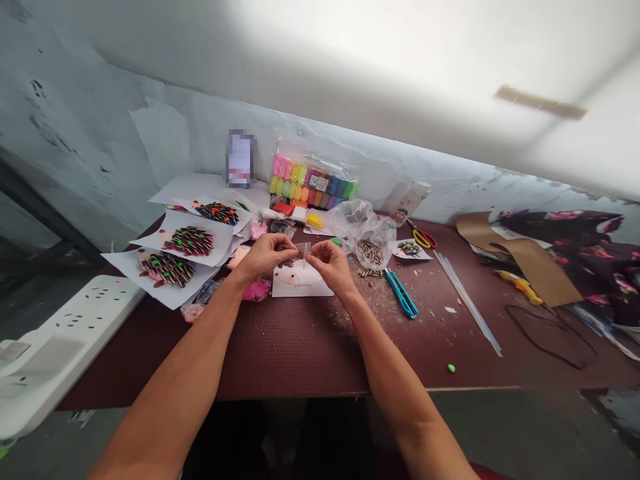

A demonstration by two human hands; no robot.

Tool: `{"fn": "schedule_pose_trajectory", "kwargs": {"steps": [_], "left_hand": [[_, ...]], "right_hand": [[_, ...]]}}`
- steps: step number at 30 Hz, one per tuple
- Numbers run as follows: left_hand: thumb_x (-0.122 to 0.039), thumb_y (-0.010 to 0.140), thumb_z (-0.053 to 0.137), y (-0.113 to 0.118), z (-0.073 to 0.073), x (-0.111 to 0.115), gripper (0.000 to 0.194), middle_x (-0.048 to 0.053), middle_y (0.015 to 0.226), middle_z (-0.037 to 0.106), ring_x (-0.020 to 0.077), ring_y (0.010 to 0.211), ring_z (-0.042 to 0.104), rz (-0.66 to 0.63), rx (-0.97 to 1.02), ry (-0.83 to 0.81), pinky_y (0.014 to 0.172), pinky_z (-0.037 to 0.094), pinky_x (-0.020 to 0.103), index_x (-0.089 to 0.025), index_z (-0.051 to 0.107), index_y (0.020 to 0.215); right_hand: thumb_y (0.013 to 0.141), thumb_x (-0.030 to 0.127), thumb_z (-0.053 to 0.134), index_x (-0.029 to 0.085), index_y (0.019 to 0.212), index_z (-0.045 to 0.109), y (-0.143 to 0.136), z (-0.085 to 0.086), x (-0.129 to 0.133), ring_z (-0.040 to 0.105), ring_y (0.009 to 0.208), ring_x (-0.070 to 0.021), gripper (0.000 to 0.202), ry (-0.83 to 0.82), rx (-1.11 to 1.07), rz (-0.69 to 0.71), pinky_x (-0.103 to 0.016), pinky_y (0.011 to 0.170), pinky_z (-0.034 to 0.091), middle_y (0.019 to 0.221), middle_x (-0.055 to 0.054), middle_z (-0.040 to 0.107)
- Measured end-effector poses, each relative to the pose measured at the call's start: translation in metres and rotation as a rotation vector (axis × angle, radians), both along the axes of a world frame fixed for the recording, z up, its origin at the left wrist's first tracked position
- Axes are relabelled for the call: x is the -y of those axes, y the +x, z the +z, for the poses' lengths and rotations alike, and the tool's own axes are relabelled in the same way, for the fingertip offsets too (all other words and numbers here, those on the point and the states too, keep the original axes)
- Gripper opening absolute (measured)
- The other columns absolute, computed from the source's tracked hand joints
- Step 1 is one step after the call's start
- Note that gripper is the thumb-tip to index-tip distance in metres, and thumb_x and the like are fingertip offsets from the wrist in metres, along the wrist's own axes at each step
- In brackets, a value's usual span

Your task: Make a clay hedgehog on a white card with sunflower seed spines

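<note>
A small clear plastic bag (pixel 303 249) is pinched between my two hands, with something brown showing at its left side. The fingers of my left hand (pixel 267 256) are closed at that brown side. On the other side, my right hand (pixel 331 261) grips the clear plastic between thumb and fingers. Below them lies a white sheet of paper (pixel 300 288) with a drawn outline and small brown dots; my hands hide its upper part. Beside the sheet on the left is a bright pink packet (pixel 257 291). Striped sunflower seeds (pixel 370 253) lie to the right, in and near a crumpled clear bag (pixel 367 223).
Finished-looking seed hedgehogs on paper (pixel 187 241) lie left, near a white power strip (pixel 75 333). Coloured clay packs (pixel 313 183) and a phone (pixel 241 159) stand behind. Rightward are a teal cutter (pixel 401 293), scissors (pixel 425 238), glue sticks (pixel 470 303) and a yellow glue gun (pixel 521 285).
</note>
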State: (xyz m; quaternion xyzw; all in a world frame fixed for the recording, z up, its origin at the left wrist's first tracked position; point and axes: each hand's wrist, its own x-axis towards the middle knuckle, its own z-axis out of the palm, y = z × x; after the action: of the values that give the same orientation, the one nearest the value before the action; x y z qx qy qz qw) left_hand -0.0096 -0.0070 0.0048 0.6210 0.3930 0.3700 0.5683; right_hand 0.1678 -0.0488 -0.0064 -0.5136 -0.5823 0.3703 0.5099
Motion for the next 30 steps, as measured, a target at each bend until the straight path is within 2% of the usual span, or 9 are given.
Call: {"fn": "schedule_pose_trajectory", "kwargs": {"steps": [5, 10, 13, 20, 30], "left_hand": [[-0.039, 0.061, 0.080, 0.0009, 0.0008, 0.0013, 0.035, 0.002, 0.070, 0.067, 0.0110, 0.059, 0.059, -0.003, 0.028, -0.033, 0.056, 0.047, 0.024, -0.013, 0.068, 0.081], [-0.039, 0.067, 0.076, 0.0001, 0.0011, 0.0014, 0.029, 0.001, 0.065, 0.065, 0.0111, 0.055, 0.058, -0.022, -0.017, -0.007, 0.053, 0.046, 0.024, -0.014, 0.068, 0.079], [-0.039, 0.066, 0.077, 0.0001, 0.0010, 0.0021, 0.030, 0.001, 0.063, 0.063, 0.0107, 0.054, 0.057, -0.032, -0.011, -0.007, 0.052, 0.045, 0.024, -0.014, 0.067, 0.077], [-0.039, 0.066, 0.078, 0.0027, 0.0010, 0.0058, 0.031, 0.000, 0.064, 0.062, 0.0105, 0.056, 0.058, -0.052, 0.056, -0.043, 0.052, 0.044, 0.023, -0.014, 0.064, 0.077], [-0.041, 0.063, 0.081, 0.0021, 0.0022, 0.0063, 0.035, 0.001, 0.067, 0.064, 0.0101, 0.055, 0.057, -0.049, 0.051, -0.058, 0.051, 0.045, 0.023, -0.014, 0.063, 0.076]], "right_hand": [[0.071, 0.034, 0.070, 0.021, 0.073, 0.057, -0.0005, 0.0012, 0.0037, 0.037, 0.053, -0.0081, 0.018, 0.050, 0.107, 0.036, -0.022, 0.050, 0.029, 0.064, 0.005, 0.054], [0.074, 0.036, 0.070, 0.022, 0.087, 0.070, -0.0031, 0.0006, 0.0047, 0.039, 0.055, -0.0084, 0.018, 0.067, 0.087, 0.016, -0.023, 0.051, 0.033, 0.080, 0.000, 0.065], [0.076, 0.036, 0.070, 0.023, 0.092, 0.074, -0.0047, -0.0001, 0.0051, 0.038, 0.054, -0.0087, 0.021, 0.068, 0.096, 0.013, -0.023, 0.050, 0.033, 0.081, -0.001, 0.067], [0.076, 0.031, 0.072, 0.022, 0.083, 0.075, -0.0037, 0.0022, 0.0081, 0.041, 0.053, -0.0098, 0.012, 0.082, 0.161, -0.047, -0.025, 0.052, 0.036, 0.076, -0.001, 0.069], [0.082, 0.028, 0.067, 0.023, 0.079, 0.074, -0.0035, 0.0064, 0.0104, 0.052, 0.063, -0.0133, 0.008, 0.206, 0.352, -0.066, -0.027, 0.063, 0.040, 0.077, -0.002, 0.067]]}}
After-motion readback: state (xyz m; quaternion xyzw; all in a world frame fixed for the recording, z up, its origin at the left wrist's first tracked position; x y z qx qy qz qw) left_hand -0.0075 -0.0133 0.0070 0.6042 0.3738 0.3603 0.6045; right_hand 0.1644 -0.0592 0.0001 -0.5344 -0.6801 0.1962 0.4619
